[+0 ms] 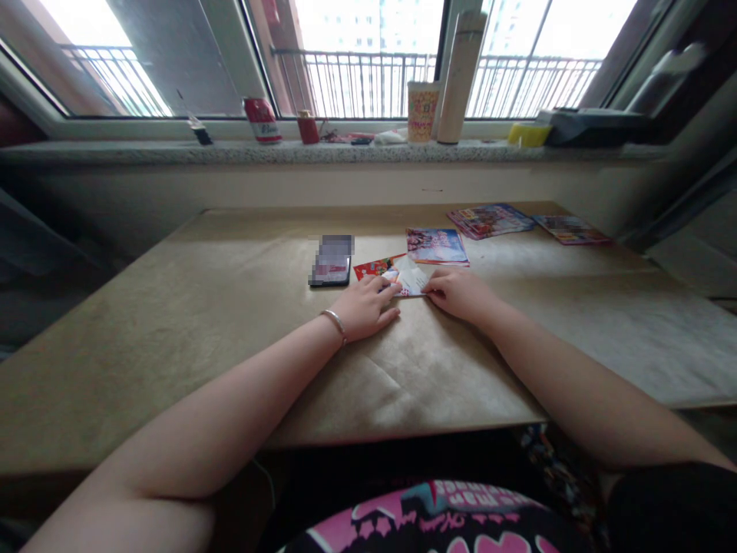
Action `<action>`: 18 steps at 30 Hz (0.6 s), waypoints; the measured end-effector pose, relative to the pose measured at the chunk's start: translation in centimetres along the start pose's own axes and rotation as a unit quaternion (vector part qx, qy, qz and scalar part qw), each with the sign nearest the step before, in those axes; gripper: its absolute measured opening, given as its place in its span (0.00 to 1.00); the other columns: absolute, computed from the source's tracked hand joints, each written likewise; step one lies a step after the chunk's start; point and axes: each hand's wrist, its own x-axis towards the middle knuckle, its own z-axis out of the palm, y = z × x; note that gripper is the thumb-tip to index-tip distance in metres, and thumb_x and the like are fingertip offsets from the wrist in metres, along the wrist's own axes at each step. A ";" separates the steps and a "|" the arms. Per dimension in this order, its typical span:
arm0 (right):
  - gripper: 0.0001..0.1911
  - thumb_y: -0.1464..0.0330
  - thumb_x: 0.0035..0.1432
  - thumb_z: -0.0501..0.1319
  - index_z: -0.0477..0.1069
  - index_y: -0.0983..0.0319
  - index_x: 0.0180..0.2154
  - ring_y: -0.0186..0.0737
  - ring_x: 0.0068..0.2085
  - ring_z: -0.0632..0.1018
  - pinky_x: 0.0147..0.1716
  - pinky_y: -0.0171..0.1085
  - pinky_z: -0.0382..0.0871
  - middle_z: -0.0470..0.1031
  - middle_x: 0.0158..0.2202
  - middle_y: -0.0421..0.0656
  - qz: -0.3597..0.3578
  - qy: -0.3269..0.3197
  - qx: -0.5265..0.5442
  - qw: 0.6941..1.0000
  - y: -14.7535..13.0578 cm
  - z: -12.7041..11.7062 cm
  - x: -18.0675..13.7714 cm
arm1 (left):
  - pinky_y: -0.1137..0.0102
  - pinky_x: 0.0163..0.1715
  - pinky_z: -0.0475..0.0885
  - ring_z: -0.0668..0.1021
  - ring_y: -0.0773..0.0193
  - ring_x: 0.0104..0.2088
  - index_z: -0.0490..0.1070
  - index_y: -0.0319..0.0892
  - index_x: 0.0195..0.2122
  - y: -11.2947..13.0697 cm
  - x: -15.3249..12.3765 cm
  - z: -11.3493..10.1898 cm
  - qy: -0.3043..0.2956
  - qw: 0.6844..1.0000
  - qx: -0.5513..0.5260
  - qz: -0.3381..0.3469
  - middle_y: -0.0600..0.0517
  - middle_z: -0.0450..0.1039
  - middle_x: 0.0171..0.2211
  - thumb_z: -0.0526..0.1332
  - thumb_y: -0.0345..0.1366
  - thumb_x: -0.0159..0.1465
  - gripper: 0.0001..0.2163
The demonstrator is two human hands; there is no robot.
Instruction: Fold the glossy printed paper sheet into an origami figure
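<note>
Pink-printed clothing fills the bottom edge, with both forearms reaching over the near edge of the table (173, 330). Left hand (365, 309) lies flat, fingers (385, 286) loosely together on a folded paper (410, 278). Right hand (461, 296) pinches the paper's right corner. A phone (331, 265) lies just left; printed sheets (437, 246) lie toward the far edge.

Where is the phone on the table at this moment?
In the head view, the phone lies flat on the table, just beyond the left hand and left of the folded paper that both hands touch.
</note>
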 end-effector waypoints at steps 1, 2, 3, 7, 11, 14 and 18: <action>0.14 0.70 0.59 0.56 0.80 0.58 0.40 0.40 0.41 0.77 0.42 0.36 0.66 0.78 0.39 0.44 -0.001 0.000 0.000 1.000 0.0 0.0 0.0 | 0.59 0.58 0.62 0.68 0.52 0.55 0.63 0.42 0.60 0.0 0.0 0.0 -0.003 1.000 0.003 0.003 0.44 0.64 0.57 0.52 0.47 0.67 0.23; 0.14 0.70 0.59 0.56 0.80 0.58 0.40 0.40 0.40 0.77 0.42 0.36 0.66 0.78 0.39 0.44 -0.001 0.000 -0.001 1.000 0.0 0.0 0.0 | 0.59 0.58 0.62 0.67 0.52 0.55 0.62 0.44 0.60 0.0 0.0 0.0 -0.006 1.000 0.006 0.004 0.44 0.64 0.57 0.51 0.47 0.67 0.23; 0.14 0.69 0.59 0.56 0.80 0.58 0.40 0.40 0.40 0.77 0.42 0.36 0.66 0.78 0.39 0.44 -0.001 0.001 -0.001 1.000 0.1 0.1 0.0 | 0.58 0.58 0.61 0.67 0.52 0.55 0.62 0.45 0.61 0.0 0.0 0.0 -0.008 1.000 0.009 0.002 0.45 0.63 0.57 0.51 0.47 0.67 0.23; 0.14 0.69 0.59 0.56 0.80 0.58 0.40 0.40 0.40 0.77 0.41 0.36 0.66 0.78 0.39 0.44 -0.001 0.006 0.008 1.000 0.3 0.1 0.0 | 0.59 0.57 0.61 0.67 0.52 0.55 0.62 0.44 0.60 0.3 0.1 -0.1 -0.015 1.000 0.018 -0.015 0.44 0.63 0.57 0.51 0.47 0.67 0.23; 0.13 0.69 0.59 0.57 0.80 0.57 0.39 0.41 0.40 0.77 0.41 0.36 0.66 0.78 0.38 0.44 0.002 0.011 0.017 1.000 0.5 0.3 0.1 | 0.60 0.58 0.60 0.67 0.53 0.54 0.62 0.43 0.60 0.5 0.1 -0.3 -0.018 1.000 0.025 -0.005 0.45 0.63 0.58 0.51 0.47 0.67 0.23; 0.13 0.69 0.59 0.57 0.80 0.58 0.39 0.41 0.39 0.77 0.41 0.36 0.67 0.78 0.38 0.44 -0.005 0.012 0.027 1.000 0.6 0.3 0.1 | 0.61 0.58 0.60 0.67 0.53 0.54 0.62 0.42 0.61 0.4 0.1 -0.3 -0.018 0.999 0.031 0.002 0.45 0.63 0.57 0.50 0.47 0.68 0.23; 0.14 0.70 0.58 0.57 0.80 0.58 0.40 0.41 0.39 0.77 0.41 0.37 0.67 0.78 0.38 0.45 -0.006 0.006 0.027 1.000 0.7 0.1 0.1 | 0.60 0.57 0.60 0.66 0.53 0.54 0.60 0.48 0.62 0.1 0.1 -0.1 -0.017 1.000 0.022 0.011 0.46 0.64 0.57 0.49 0.48 0.68 0.23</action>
